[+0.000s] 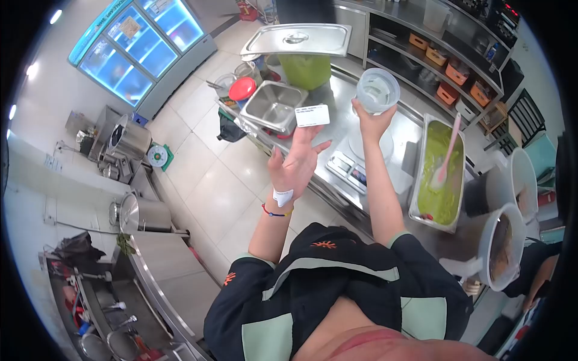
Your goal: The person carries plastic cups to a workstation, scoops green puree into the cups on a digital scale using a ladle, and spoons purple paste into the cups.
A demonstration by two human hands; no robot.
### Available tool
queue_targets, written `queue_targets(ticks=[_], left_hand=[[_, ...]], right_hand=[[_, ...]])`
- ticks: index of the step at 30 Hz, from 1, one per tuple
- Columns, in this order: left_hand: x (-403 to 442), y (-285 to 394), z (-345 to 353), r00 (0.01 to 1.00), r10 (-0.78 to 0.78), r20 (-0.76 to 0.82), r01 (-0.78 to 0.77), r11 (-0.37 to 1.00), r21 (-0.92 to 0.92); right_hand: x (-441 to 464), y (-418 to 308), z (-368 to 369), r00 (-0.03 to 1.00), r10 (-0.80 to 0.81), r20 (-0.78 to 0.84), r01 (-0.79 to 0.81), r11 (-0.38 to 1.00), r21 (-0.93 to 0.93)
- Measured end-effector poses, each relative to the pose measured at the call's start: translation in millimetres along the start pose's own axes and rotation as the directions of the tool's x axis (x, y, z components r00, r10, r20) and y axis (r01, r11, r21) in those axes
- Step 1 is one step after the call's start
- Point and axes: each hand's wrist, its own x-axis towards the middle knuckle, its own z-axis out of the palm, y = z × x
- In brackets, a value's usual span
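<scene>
My left hand (295, 161) is raised with its fingers apart, palm showing. A white printed label (312, 115) sits at its fingertips, and a second white label (282, 197) is on the wrist. My right hand (373, 121) grips a clear round plastic container (378, 90) over the steel counter. Below it lies a digital scale (348, 170). To the right, a long steel tray (419, 204) holds green food (431, 174) and a pink-handled spatula (448, 153). An empty steel pan (274, 105) stands beyond my left hand.
A steel lid (297, 40) rests on a green-filled container (305, 71). A red-lidded tub (242, 89) stands at the counter's left. White buckets (503, 243) are at right, near another person's arm (542, 274). A glass-door fridge (141, 48) stands at far left.
</scene>
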Motion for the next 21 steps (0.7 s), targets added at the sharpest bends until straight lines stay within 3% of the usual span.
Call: queue_targets(ticks=[1,3,5,7,9,11,13,15,16,17,18,19,20,21], left_hand=[[13,3,-10,1.000,-0.004,0.010,0.004,1.000,-0.001],[39,8,-29,0.997,-0.034,0.074,0.040,0.996,-0.081],[66,7,-51,0.992,-0.012,0.126,0.028,0.991,-0.128],[93,9,-69,0.956,0.027,0.292,0.052,0.965,-0.258],[119,20,-71,0.944,-0.001,0.330,0.099,0.955,-0.280],[149,27,-71,0.916,-0.029,0.400,0.146,0.953,-0.266],[175,19,-74,0.851,0.002,0.526,0.222,0.905,-0.363],[193,7,-68,0.804,-0.008,0.594,0.452,0.658,-0.602],[208,-8,-67,0.697,0.151,0.701,0.451,0.667,-0.593],[214,-8,-55,0.686,0.145,0.713,0.475,0.653,-0.590],[217,-2,-37,0.767,0.018,0.641,0.307,0.867,-0.391],[219,-4,-19,0.843,-0.063,0.534,0.147,0.982,-0.116],[227,-27,6,0.932,0.072,0.355,-0.053,0.997,-0.063],[237,-48,26,0.961,0.128,0.246,-0.129,0.992,-0.015]], right_hand=[[10,17,12,0.999,-0.002,-0.036,-0.001,0.996,-0.085],[27,39,30,0.998,0.002,-0.066,-0.005,0.998,-0.058],[36,55,38,0.995,0.087,-0.042,-0.096,0.943,-0.319],[27,65,36,0.987,0.160,-0.015,-0.153,0.908,-0.390],[26,73,38,0.975,0.222,0.000,-0.197,0.862,-0.468],[20,75,35,0.986,0.155,0.059,-0.109,0.875,-0.471],[17,79,25,0.990,0.129,0.052,-0.090,0.878,-0.470],[15,66,6,0.988,-0.121,-0.096,0.055,0.857,-0.513],[20,36,-3,0.983,-0.003,-0.183,-0.070,0.918,-0.390],[30,-6,-12,0.960,0.122,-0.254,-0.188,0.949,-0.252],[42,-44,-17,0.953,0.119,-0.278,-0.197,0.943,-0.269],[54,-84,-21,0.968,0.178,-0.177,-0.213,0.954,-0.210],[63,-114,-25,0.972,0.221,-0.074,-0.230,0.961,-0.152],[65,-136,-29,0.971,0.211,-0.109,-0.227,0.958,-0.173]])
